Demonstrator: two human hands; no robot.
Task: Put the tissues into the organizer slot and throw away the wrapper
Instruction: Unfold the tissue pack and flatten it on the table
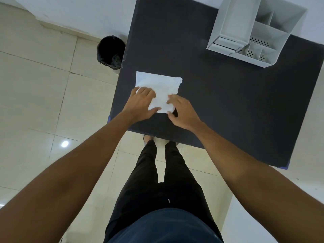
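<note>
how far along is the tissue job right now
Nothing looks finished yet. The tissue pack lies flat on the dark table, near its left edge. In hand: the left hand rests on its near left corner and the right hand touches its near right corner; neither has lifted it. Left to do: get the tissues into the white organizer at the far right, which shows no tissues, and drop the wrapper in the black bin on the floor.

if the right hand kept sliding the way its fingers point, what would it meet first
The right hand points up and left across the table, so it would first push into the tissue pack it already touches, likely meeting the left hand beyond it.
</note>
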